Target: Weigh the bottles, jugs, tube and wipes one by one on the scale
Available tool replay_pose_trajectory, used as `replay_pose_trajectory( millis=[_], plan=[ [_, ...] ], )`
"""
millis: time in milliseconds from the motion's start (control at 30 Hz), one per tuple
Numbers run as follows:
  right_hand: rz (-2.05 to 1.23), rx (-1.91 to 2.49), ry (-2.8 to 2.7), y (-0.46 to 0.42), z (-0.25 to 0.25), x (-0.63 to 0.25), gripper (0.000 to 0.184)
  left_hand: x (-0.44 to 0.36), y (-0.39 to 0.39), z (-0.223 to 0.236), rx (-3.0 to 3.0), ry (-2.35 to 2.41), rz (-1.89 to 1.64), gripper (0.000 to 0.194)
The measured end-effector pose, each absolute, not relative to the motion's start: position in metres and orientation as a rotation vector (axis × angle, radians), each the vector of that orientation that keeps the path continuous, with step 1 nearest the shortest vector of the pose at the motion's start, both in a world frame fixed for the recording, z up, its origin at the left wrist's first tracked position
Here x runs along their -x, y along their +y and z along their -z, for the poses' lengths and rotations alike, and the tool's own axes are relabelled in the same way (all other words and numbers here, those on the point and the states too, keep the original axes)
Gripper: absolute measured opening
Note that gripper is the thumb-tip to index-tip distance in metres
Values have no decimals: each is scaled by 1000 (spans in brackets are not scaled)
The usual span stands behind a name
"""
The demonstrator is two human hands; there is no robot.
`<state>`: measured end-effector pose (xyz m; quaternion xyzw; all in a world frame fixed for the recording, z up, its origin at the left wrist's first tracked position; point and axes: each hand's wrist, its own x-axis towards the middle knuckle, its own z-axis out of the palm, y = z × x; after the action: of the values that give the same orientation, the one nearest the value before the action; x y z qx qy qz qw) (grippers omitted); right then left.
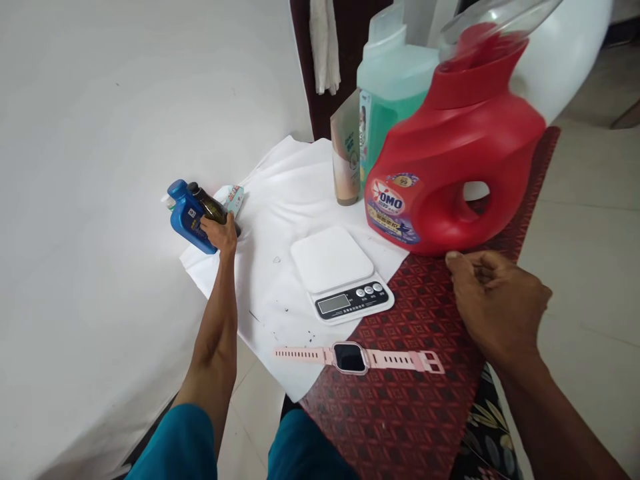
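My left hand [220, 233] reaches to the far left edge of the white cloth [280, 200] and is closed around a blue bottle [187, 217]; a dark bottle [209, 205] and a small pale packet [234, 198] lie against it. My right hand [497, 303] rests on the red patterned tabletop [400, 413] with its fingers curled, holding nothing, just below a big red OMO detergent jug [450, 153]. A white kitchen scale [340, 273] sits between my hands. A pink-strapped smartwatch [360, 359] lies flat near the front.
Behind the red jug stand a green liquid bottle [393, 93] and a beige pouch [347, 157]. A white wall is on the left, a white towel [324, 43] hangs at the back, and tiled floor lies to the right.
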<state>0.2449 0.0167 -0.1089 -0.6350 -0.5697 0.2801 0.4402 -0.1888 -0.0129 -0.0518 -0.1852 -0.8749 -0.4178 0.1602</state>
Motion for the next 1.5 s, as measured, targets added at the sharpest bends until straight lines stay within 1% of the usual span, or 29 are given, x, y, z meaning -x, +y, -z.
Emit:
replay_pose_trajectory(
  millis=[167, 300, 400, 500, 600, 800, 1000, 1100, 1267, 1400, 1500],
  plan=[
    [-718, 1541, -1455, 15, 109, -246, 29, 178, -32, 47, 613, -2454, 1250, 50],
    [-737, 1525, -1411, 15, 113, -248, 28, 149, -51, 46, 837, -2411, 1315, 43],
    [-767, 1490, -1404, 15, 115, -250, 29, 117, -58, 35, 1095, -2270, 1435, 41],
    [-776, 1466, -1419, 15, 115, -250, 30, 80, -56, 16, 1420, -2073, 1543, 45],
    [-765, 1456, -1401, 15, 116, -251, 29, 44, -52, 5, 1664, -2015, 1576, 48],
    [-745, 1425, -1400, 17, 120, -252, 29, 1, -43, 25, 1879, -2117, 1542, 49],
    [-746, 1414, -1412, 16, 119, -254, 30, -5, -40, 35, 1882, -2159, 1567, 52],
    [-746, 1409, -1403, 16, 120, -254, 30, -3, -40, 35, 1908, -2192, 1565, 57],
    [-745, 1421, -1414, 17, 122, -254, 30, 0, -43, 37, 1978, -2146, 1657, 68],
    [-749, 1422, -1419, 17, 122, -254, 31, -1, -47, 32, 1968, -2108, 1583, 77],
    [-760, 1416, -1422, 17, 123, -255, 32, -4, -50, 25, 1920, -2156, 1470, 73]
  ],
)
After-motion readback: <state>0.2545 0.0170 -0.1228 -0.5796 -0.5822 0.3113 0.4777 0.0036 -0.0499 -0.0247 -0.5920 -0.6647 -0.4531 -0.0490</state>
